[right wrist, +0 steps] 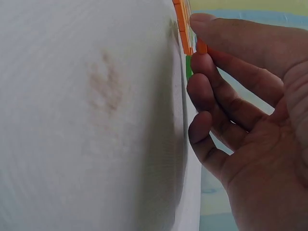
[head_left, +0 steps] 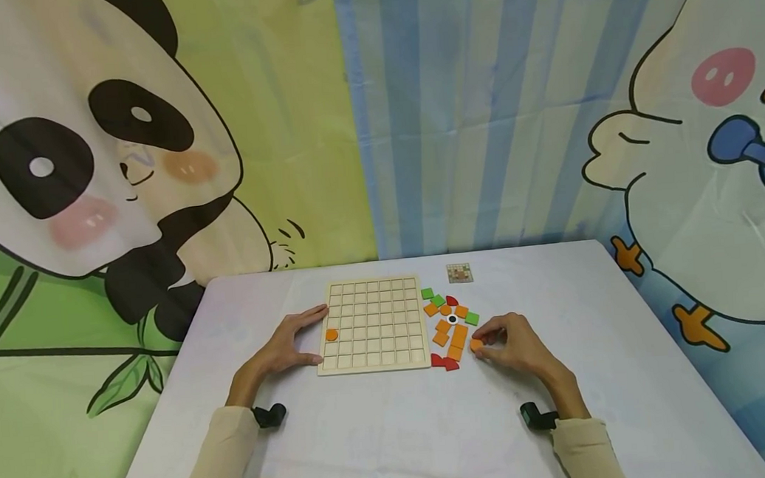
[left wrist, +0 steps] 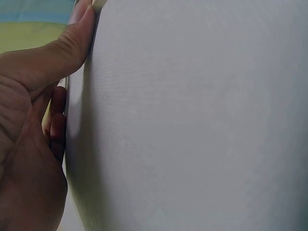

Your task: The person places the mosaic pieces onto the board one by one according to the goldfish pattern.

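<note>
A wooden grid board (head_left: 383, 368) lies on the table, with one orange piece (head_left: 331, 335) in a square near its left edge. My left hand (head_left: 291, 342) rests at that edge, thumb and fingers spread and touching the board's side; the left wrist view shows the thumb (left wrist: 67, 45) extended. To the right of the loose pieces, my right hand (head_left: 516, 344) pinches a small orange piece (head_left: 476, 344) between thumb and fingers. The right wrist view shows this orange piece (right wrist: 201, 46) edge-on, partly covered by the fingertips.
Several loose orange pieces (head_left: 458, 341), green pieces (head_left: 472, 319) and red pieces (head_left: 450, 364) lie right of the board, with a white round piece with a black dot (head_left: 452, 319) among them. A small pattern card (head_left: 460, 273) lies behind them. A printed curtain (head_left: 454, 115) hangs behind the table.
</note>
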Tool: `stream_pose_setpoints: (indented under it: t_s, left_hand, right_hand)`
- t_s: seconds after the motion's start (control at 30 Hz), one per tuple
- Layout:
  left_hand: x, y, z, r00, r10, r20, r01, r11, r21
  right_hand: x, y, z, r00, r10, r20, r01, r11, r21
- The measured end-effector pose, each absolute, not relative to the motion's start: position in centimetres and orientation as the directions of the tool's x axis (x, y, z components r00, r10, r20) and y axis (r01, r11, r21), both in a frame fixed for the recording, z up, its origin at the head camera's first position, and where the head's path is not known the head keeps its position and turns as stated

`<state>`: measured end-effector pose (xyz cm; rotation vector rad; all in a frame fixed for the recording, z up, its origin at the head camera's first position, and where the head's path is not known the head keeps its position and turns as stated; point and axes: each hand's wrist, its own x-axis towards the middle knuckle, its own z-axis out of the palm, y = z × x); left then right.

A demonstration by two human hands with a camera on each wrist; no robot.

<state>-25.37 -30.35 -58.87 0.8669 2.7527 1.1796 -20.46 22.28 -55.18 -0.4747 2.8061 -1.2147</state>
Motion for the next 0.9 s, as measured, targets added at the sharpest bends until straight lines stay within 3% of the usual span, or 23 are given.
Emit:
stream_pose_setpoints:
  t_s: [0.43, 0.73, 0.9]
  left_hand:
    - [-25.2, -30.1, -58.5, -0.846, 0.497, 0.195, 0.486, 0.566, 0.666]
    - [-24.7, -29.4, -56.7, -0.865, 0.490, 0.108, 0.418, 0.585, 0.695]
    - [-24.7, -29.6, -57.2, -0.857, 0.491, 0.159, 0.455, 0.574, 0.681]
  right_hand:
    - [-21.0, 21.5, -54.6, -0.927, -0.332, 0.172, -0.351, 0.611, -0.709]
    - [-21.2, 20.9, -54.6, -0.913, -0.357, 0.200, -0.386, 0.591, -0.708]
    - [-21.5, 20.1, -54.4, -0.915, -0.359, 0.185, -0.375, 0.586, -0.718]
